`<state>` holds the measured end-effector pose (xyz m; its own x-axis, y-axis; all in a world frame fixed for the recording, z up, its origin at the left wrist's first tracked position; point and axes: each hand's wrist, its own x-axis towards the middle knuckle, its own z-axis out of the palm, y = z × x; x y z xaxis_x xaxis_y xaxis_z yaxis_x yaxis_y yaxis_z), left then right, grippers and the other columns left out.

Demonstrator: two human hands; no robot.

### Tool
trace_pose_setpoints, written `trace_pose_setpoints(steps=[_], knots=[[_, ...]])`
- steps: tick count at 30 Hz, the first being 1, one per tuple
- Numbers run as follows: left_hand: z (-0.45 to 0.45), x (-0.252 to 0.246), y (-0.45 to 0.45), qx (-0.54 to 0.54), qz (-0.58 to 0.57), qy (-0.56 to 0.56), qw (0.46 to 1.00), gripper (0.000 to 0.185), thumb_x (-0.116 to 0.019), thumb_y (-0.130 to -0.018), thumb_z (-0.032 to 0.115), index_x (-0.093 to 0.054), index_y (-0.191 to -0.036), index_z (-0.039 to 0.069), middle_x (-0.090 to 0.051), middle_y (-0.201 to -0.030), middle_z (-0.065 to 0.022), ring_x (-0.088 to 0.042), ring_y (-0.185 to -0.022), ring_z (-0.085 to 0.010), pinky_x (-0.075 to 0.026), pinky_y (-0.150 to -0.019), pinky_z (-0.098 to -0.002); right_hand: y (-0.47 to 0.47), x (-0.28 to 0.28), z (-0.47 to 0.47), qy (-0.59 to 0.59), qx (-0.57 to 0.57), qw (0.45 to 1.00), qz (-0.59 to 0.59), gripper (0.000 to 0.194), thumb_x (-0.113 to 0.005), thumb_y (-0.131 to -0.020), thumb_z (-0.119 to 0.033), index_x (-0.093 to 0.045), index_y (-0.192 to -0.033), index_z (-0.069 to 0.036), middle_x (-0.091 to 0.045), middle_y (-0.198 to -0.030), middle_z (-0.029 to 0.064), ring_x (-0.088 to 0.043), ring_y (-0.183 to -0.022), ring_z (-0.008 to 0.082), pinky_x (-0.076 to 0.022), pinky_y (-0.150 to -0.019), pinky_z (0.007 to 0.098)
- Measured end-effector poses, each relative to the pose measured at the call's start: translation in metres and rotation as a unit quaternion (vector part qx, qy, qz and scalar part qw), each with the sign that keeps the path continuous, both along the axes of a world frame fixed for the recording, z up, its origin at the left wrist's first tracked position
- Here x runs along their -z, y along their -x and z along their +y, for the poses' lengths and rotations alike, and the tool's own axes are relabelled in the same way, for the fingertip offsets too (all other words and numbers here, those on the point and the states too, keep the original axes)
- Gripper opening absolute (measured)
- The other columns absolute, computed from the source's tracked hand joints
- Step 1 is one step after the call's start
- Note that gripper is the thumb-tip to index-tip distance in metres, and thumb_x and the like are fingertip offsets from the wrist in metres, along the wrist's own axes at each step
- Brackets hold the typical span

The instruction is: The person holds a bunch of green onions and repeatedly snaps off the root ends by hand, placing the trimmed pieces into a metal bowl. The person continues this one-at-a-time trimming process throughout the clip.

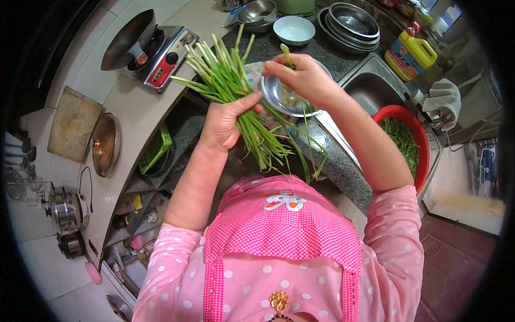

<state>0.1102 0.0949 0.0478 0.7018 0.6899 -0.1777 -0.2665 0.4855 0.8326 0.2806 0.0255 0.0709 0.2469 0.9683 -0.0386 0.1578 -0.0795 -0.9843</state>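
Note:
A thick bunch of green leafy stalks with pale ends, looking like garlic chives [231, 80], is gripped by my left hand [231, 120] around its middle. The pale ends point up and away, the leaf tips hang down by the pink checked apron [281, 229]. To its right, my right hand [299, 76] pinches a thin green piece between thumb and fingers, above a shiny metal bowl [273, 94] holding some plant bits. A few long loose stalks [307, 141] hang below that bowl, beside the bunch.
A sink [370, 86] lies to the right, with a red basin [422, 149] of cut greens and a yellow detergent jug [410, 54] nearby. Behind are a white bowl [294, 30] and stacked metal basins [354, 24]. A wok [130, 40] rests on a portable gas stove [165, 60] at left.

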Motion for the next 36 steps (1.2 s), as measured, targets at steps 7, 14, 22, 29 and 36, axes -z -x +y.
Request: trace_pose_setpoints(steps=[7,14,22,29,36], knots=[[0.014,0.003,0.006,-0.041,-0.020,-0.011,0.999,0.021,-0.066,-0.074,-0.005,-0.053,-0.088,0.003,-0.060,-0.078,-0.0079,-0.061,-0.060,-0.0166,-0.052,-0.056,-0.0277,-0.026,0.025,-0.072,0.140,-0.197,0.966,-0.094,0.034,-0.059,-0.085,-0.038,-0.065,-0.091,-0.005,-0.057,-0.066,0.0035,-0.049,-0.059,0.0099,-0.0423,-0.054,0.0285],[0.022,0.007,0.002,-0.067,-0.014,-0.013,0.998,0.016,-0.066,-0.074,-0.004,-0.056,-0.086,0.001,-0.061,-0.077,-0.0086,-0.061,-0.063,-0.0164,-0.053,-0.059,-0.0288,-0.009,0.061,-0.091,0.137,-0.107,0.983,-0.055,0.022,-0.061,-0.084,-0.024,-0.062,-0.084,-0.002,-0.058,-0.069,-0.0001,-0.049,-0.063,0.0061,-0.0429,-0.053,0.0257],[0.043,0.025,0.001,-0.103,-0.021,0.083,0.991,0.014,-0.065,-0.078,0.003,-0.060,-0.090,-0.002,-0.060,-0.073,-0.0067,-0.059,-0.066,-0.0145,-0.052,-0.068,-0.0280,-0.013,0.068,-0.126,-0.231,0.269,0.921,-0.164,0.034,-0.056,-0.088,-0.027,-0.049,-0.066,-0.002,-0.045,-0.058,0.0010,-0.041,-0.050,0.0113,-0.0332,-0.046,0.0274],[0.038,0.019,0.001,-0.045,-0.039,0.081,0.995,0.013,-0.065,-0.078,0.001,-0.060,-0.089,-0.002,-0.061,-0.075,-0.0075,-0.060,-0.065,-0.0144,-0.053,-0.064,-0.0297,-0.037,0.050,-0.127,-0.086,0.215,0.967,0.110,0.023,-0.050,-0.092,-0.026,-0.055,-0.080,-0.007,-0.045,-0.062,-0.0035,-0.039,-0.051,0.0035,-0.0315,-0.046,0.0197],[-0.010,0.007,-0.018,0.021,-0.040,0.047,0.998,0.023,-0.065,-0.076,-0.004,-0.052,-0.093,0.006,-0.060,-0.087,-0.0072,-0.059,-0.065,-0.0147,-0.052,-0.061,-0.0292,0.010,0.037,-0.077,-0.028,0.027,0.988,-0.147,0.024,-0.063,-0.081,-0.015,-0.061,-0.101,-0.002,-0.059,-0.070,0.0063,-0.051,-0.062,0.0107,-0.0423,-0.057,0.0278]])
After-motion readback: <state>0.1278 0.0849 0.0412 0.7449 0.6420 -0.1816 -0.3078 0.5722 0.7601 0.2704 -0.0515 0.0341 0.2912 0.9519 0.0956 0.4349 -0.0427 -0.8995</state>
